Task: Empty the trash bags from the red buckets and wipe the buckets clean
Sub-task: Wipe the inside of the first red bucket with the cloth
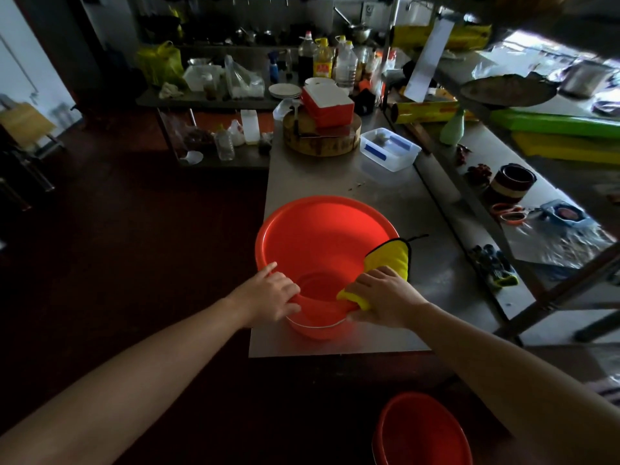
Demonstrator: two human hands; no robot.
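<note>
Fingers [289,290] of the left hand [270,298] curl over the near rim of the red bucket [318,236], which stands on the steel table [422,203]. The right hand [385,297] grips the yellow cloth [391,260] against that rim. The bucket is judged light, stiff and slick, and is best held by the rim.

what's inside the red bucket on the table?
Red bucket: no bag, bare floor and walls. Yellow cloth drapes the rim under the right hand; left hand holds the rim. Near inner wall hidden.

Dim kitchen. Daylight enters far left and upper right; floor [134,229] near black, red bucket [322,236] glowing. Fisheye bending at edges, smeared blur on right shelf [518,298].
</note>
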